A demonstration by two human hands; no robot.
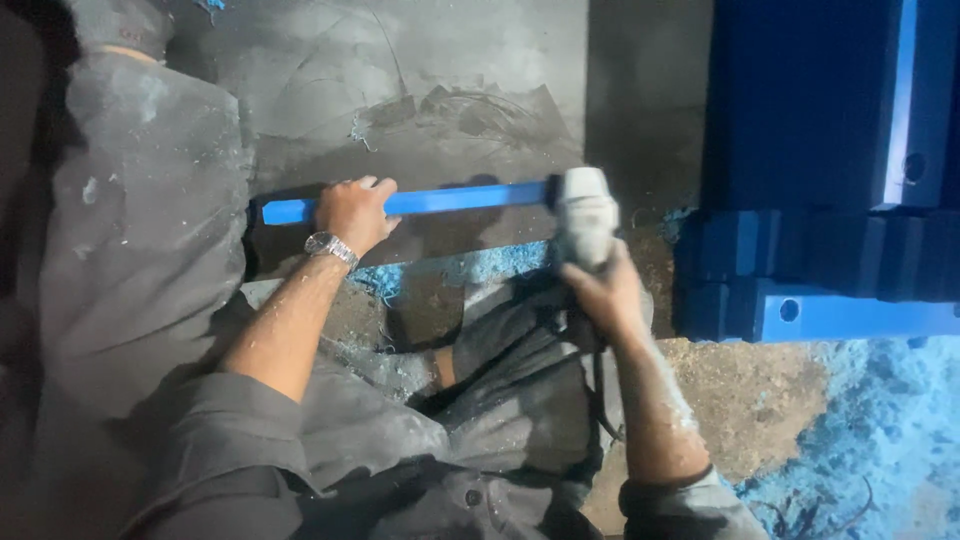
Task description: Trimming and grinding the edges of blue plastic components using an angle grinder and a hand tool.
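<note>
left hand: clamped over blue bar, mid-frame
right hand: gripping grey power tool at bar's right end
risk: bar could slip under tool; fingers near
debris: blue shavings may foul grip

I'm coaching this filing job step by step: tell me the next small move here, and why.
Probably push the grey tool in the right hand leftward along the blue bar. It sits at the bar's right end, the left hand pins the bar, and blue shavings lie below.

Dim, soft-focus view, dark shadowed left edge
</note>
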